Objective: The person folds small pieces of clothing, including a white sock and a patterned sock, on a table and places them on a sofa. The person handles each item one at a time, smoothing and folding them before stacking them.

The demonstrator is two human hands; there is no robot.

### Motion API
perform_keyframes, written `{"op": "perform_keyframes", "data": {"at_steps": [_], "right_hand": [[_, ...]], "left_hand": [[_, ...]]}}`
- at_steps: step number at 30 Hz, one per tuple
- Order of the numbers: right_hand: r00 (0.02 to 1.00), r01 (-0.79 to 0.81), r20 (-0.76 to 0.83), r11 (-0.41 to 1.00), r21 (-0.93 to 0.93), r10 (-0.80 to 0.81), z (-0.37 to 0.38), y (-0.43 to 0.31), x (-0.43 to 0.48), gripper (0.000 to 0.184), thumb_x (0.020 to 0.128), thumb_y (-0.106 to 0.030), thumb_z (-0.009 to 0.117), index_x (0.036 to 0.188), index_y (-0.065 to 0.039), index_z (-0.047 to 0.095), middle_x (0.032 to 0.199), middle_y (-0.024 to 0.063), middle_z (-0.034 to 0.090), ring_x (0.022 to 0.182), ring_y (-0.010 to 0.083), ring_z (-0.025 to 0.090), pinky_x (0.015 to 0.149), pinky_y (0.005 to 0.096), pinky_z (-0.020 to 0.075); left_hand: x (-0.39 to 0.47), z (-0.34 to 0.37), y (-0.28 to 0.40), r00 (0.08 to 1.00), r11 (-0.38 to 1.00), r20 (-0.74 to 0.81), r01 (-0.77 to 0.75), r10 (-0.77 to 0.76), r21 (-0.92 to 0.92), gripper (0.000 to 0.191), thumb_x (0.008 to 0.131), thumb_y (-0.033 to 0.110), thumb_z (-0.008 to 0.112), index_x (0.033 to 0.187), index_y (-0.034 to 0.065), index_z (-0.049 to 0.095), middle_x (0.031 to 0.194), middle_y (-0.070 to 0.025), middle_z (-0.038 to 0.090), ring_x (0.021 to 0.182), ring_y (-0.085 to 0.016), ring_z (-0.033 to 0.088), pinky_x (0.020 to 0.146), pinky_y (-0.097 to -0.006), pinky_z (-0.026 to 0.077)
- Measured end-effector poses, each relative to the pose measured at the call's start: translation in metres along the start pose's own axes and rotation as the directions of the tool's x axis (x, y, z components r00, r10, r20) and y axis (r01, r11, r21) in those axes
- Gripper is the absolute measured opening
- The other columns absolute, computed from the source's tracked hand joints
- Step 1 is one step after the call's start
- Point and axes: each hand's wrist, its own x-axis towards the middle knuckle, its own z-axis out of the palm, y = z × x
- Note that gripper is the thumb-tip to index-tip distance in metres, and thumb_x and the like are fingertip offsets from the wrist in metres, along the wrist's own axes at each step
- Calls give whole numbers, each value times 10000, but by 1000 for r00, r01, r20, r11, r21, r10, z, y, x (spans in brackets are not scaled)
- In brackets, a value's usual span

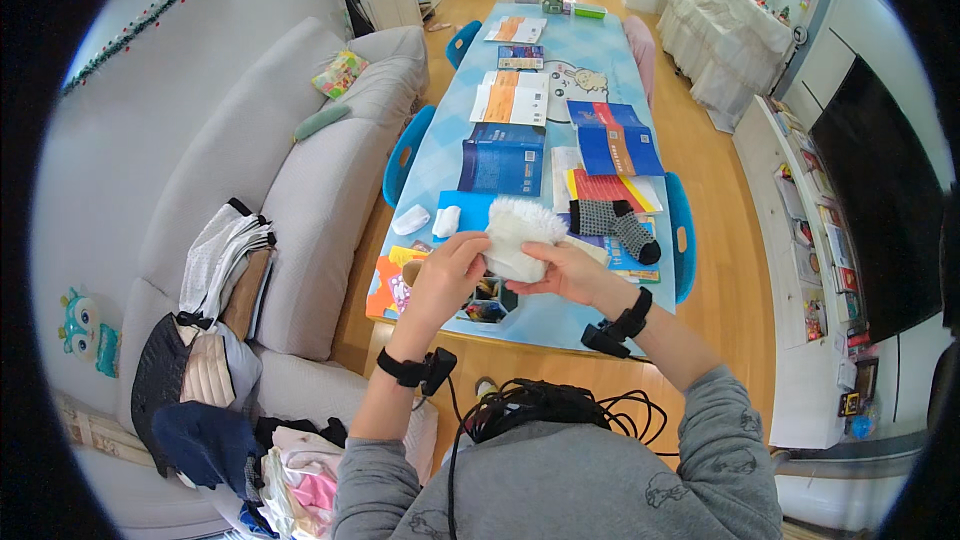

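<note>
Above the near end of the table, both hands hold a white fluffy cloth bundle (517, 240). My left hand (450, 266) pinches its left side with thumb and fingertips. From the right, my right hand (566, 270) grips it, thumb on top and fingers beneath. Two small white folded cloth pieces, one a white bundle (411, 220) and one a white roll (447, 222), lie to the left of it. A pair of grey patterned socks with black toes (615, 227) rests on books to the right. An organizer (489, 307) with dark compartments sits below the hands, partly hidden.
Several books, including a dark blue book (502, 161) and a blue-and-orange book (615, 139), cover the long table (442, 139). Blue chairs (680, 236) stand along its sides. Clothes (202, 439) are heaped on the grey sofa (311, 240). Black cables (540, 405) hang before my chest.
</note>
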Motion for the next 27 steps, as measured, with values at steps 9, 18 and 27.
{"op": "perform_keyframes", "data": {"at_steps": [9, 18, 27], "right_hand": [[933, 140, -210, 834, -534, -292, -42, -71, 80, 446, 876, -136, 656, 1293, -103, 501, 1165, 58, 606, 1022, 184, 620, 751, 338, 562], [955, -230, -126, 403, -886, 269, -123, -47, 245, 473, 779, -218, 690, 1217, -96, 559, 1044, 48, 638, 872, 165, 619, 638, 345, 541], [906, -121, -97, 33, -992, 413, -172, 39, 362, 343, 766, -207, 624, 1085, -84, 635, 981, 106, 664, 901, 230, 620, 695, 388, 533]], "left_hand": [[-87, -137, -146, 812, 829, -278, 553, -514, 82, 112, 843, -31, 568, 936, -13, 630, 885, -133, 650, 773, -206, 644, 696, -283, 512], [-328, -178, -116, 355, 378, -348, 926, -867, 2, 104, 885, 9, 560, 948, -44, 623, 854, -101, 636, 782, -160, 620, 739, -279, 509], [-415, -183, 44, -58, -126, -575, 989, -816, 78, 145, 882, 15, 517, 964, -16, 632, 842, -76, 642, 771, -157, 614, 699, -288, 498]]}}
